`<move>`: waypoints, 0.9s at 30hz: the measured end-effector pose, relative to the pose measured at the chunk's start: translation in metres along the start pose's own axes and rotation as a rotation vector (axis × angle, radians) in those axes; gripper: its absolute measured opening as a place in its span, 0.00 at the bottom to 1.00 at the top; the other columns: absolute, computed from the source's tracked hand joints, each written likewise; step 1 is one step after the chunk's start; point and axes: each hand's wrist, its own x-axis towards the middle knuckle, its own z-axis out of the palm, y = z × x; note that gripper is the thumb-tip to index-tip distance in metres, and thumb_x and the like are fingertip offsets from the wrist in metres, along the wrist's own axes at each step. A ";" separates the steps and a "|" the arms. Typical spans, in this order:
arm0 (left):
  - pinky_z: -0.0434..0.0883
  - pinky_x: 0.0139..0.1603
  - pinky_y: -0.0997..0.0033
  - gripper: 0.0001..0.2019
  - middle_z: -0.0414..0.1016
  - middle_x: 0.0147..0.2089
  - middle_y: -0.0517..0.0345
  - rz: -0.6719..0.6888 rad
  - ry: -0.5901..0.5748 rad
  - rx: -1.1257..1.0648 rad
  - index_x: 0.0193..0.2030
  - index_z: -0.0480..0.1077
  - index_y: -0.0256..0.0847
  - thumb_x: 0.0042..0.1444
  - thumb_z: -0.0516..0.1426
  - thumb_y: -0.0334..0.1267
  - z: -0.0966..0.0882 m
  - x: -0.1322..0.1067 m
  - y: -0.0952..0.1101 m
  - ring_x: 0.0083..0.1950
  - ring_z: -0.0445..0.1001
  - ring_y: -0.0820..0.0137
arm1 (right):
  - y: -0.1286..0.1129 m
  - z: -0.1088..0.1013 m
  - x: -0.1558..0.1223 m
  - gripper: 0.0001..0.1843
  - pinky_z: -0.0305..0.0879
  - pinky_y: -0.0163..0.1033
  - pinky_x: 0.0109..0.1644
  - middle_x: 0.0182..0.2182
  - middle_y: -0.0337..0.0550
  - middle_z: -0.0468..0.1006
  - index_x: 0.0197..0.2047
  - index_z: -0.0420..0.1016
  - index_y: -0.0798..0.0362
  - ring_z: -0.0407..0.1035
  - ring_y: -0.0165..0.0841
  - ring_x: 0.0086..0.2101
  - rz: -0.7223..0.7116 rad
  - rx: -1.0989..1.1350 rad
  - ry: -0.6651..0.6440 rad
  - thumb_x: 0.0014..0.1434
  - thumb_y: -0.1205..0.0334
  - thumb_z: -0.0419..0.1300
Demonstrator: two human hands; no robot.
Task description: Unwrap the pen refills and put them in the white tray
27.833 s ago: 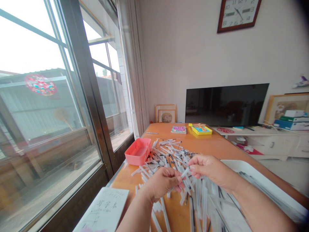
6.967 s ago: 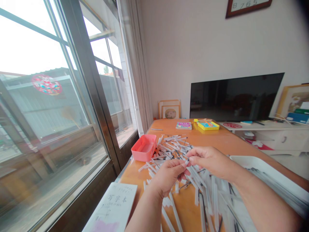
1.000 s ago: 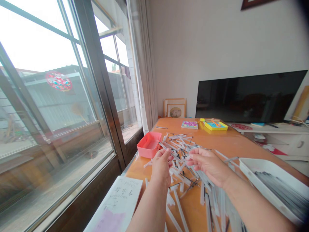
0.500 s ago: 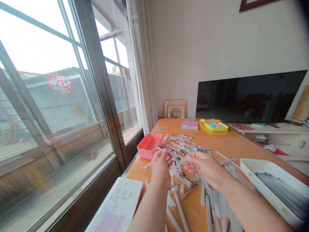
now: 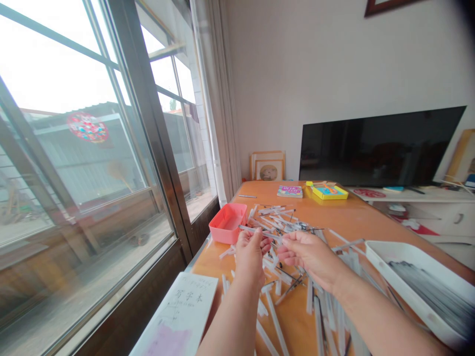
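Observation:
A slim translucent pen [image 5: 267,234] with a dark tip lies across both my hands, slanting from upper left to lower right. Its tip end is pinched in my left hand [image 5: 251,249], thumb on top and fingers curled. My right hand [image 5: 302,252] closes thumb and fingers on its other end; what exactly sits between those fingertips is partly hidden. Beneath and around both hands spreads a loose heap of translucent pen tubes [image 5: 276,217] and thin black refills [image 5: 290,289]. Just beyond my left hand stands a pink plastic box [image 5: 222,235].
At the right is a white tray [image 5: 386,277] with many dark, thin sticks. A writing booklet [image 5: 185,301] lies at the table's left edge by the window. Farther back are a small colourful book [image 5: 290,192], a yellow box [image 5: 332,196] and a single pen [image 5: 247,196].
My right hand has shifted slightly left, closer to my left hand, and the pen now spans the two. The view has turned slightly right.

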 end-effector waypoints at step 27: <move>0.72 0.38 0.70 0.17 0.76 0.33 0.59 0.109 -0.101 0.032 0.39 0.63 0.41 0.54 0.66 0.45 0.011 -0.014 0.006 0.29 0.76 0.73 | -0.012 -0.004 -0.007 0.18 0.68 0.33 0.28 0.26 0.41 0.79 0.36 0.74 0.55 0.72 0.29 0.25 -0.157 -0.111 -0.003 0.54 0.48 0.66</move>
